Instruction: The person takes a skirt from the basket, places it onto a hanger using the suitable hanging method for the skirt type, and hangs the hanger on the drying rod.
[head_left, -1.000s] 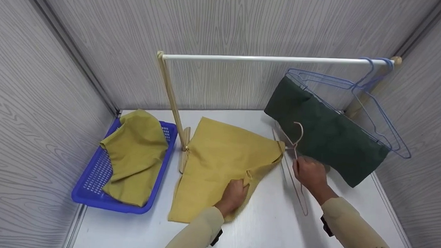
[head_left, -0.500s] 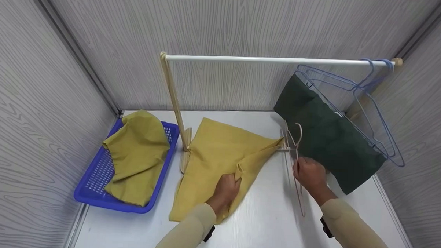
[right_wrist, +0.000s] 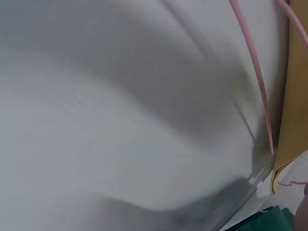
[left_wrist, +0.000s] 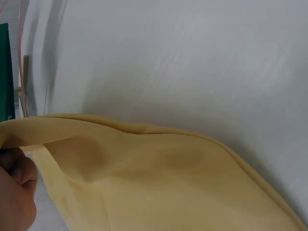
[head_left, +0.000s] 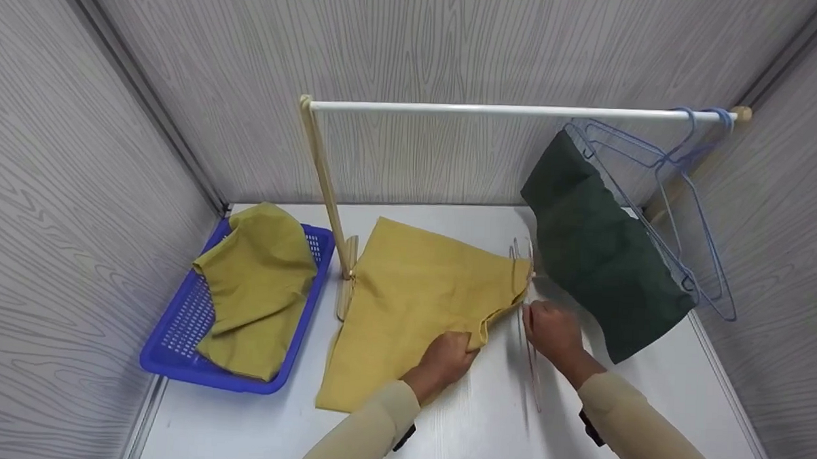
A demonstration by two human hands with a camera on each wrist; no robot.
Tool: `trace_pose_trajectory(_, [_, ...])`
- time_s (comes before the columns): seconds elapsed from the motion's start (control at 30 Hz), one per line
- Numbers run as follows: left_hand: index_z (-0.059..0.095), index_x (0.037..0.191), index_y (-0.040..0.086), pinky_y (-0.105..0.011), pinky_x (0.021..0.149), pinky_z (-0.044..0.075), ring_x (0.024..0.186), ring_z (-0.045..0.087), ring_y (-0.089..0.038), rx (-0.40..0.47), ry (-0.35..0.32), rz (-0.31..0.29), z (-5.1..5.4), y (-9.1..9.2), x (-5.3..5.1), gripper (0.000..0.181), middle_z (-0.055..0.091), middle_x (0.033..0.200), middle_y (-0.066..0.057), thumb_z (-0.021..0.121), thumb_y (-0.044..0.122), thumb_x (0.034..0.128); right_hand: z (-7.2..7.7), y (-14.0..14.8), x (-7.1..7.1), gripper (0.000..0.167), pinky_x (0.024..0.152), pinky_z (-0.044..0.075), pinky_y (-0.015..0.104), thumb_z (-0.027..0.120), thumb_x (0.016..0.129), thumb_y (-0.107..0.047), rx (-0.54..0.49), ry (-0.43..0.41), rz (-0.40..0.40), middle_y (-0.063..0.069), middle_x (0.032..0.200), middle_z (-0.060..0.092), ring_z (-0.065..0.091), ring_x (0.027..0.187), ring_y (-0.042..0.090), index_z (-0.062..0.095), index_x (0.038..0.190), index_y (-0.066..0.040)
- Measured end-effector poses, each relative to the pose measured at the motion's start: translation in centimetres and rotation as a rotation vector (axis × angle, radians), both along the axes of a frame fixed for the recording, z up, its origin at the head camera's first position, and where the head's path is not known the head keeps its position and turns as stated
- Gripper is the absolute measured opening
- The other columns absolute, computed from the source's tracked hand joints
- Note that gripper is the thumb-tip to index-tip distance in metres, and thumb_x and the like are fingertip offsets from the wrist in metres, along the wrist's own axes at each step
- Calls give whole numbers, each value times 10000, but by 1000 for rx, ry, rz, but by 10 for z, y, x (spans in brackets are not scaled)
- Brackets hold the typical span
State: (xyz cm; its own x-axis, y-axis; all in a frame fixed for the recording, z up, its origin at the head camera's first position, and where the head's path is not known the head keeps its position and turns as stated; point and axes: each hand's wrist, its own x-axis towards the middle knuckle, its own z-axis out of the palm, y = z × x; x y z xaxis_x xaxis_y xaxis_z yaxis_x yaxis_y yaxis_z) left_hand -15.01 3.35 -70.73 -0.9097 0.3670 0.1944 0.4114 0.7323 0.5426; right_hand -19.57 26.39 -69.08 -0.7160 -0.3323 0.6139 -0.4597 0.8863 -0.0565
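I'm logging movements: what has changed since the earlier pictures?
The right hand has carried the pink hanger leftward, toward the spread yellow cloth; the left hand has moved the cloth's edge rightward. The hanging green cloth has swung. Neither grip let go; the basket stayed put.

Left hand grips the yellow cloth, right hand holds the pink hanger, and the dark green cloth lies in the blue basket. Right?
Not quite: the dark green cloth hangs from a blue hanger on the white rail, as the head view shows. The rest holds.
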Motion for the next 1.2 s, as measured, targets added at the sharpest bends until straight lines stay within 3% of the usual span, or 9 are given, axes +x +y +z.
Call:
trace_pose_trajectory(0.17, [567,719,127,-333,619,519,701,674,-176,-148,28,-96,-1,10,3,330,675,725,-40,553,303,998,3,-22,2,326,393,367,455,672,873,-85,-75,10,-14,115,501,452,455,414,298,489,607,-42])
trace_pose_trajectory(0.33, [531,962,91,-320,583,490,680,639,-185,-210,80,-135,-1,19,5,174,613,782,-44,547,260,1002,5,-38,3,362,385,369,461,651,895,-89,-105,35,-17,113,475,424,454,390,301,471,584,-43])
trace_pose_trajectory(0.53, [472,1165,94,-300,619,502,771,637,-174,-317,65,-121,0,35,6,288,582,915,-25,568,304,993,8,-48,2,364,384,384,467,630,904,-96,-151,-12,-45,112,474,432,468,388,303,473,579,-46])
trace_pose_trajectory(0.63, [494,1257,116,-297,691,522,903,624,-153,-437,24,-182,0,41,6,331,585,1058,-14,519,339,1014,8,-51,2,363,374,373,457,627,905,-99,-144,-2,-39,105,471,425,458,379,294,473,581,-47])
trace_pose_trajectory(0.73, [493,1326,138,-286,737,529,989,593,-130,-534,31,-267,-1,41,7,369,567,1174,0,504,340,1017,6,-52,3,364,363,355,445,629,906,-109,-123,12,-35,95,467,410,438,368,282,469,584,-52])
trace_pose_trajectory(0.9, [453,1385,137,-283,750,515,1027,562,-123,-579,48,-312,-6,38,9,428,545,1234,6,495,350,1016,4,-54,4,373,363,340,447,601,919,-123,-152,20,-53,101,465,401,424,364,281,462,580,-56])
trace_pose_trajectory(1.0, [424,1416,141,-290,739,503,1046,535,-123,-604,76,-301,-8,39,10,442,520,1264,4,471,335,1021,5,-58,4,380,376,349,463,590,935,-133,-163,4,-69,111,469,406,432,373,298,470,583,-52])
trace_pose_trajectory(1.1, [431,1398,169,-297,709,494,1031,523,-131,-671,153,-301,-14,42,13,425,519,1264,8,472,338,1011,6,-62,5,372,378,356,478,598,934,-127,-152,-27,-73,112,469,408,433,374,309,480,591,-46])
trace_pose_trajectory(1.2, [424,1395,155,-302,797,498,1067,518,-147,-680,228,-352,-17,44,15,484,519,1283,-15,503,372,970,4,-66,6,369,388,364,476,601,942,-129,-145,-63,-79,101,476,411,441,383,306,483,602,-48])
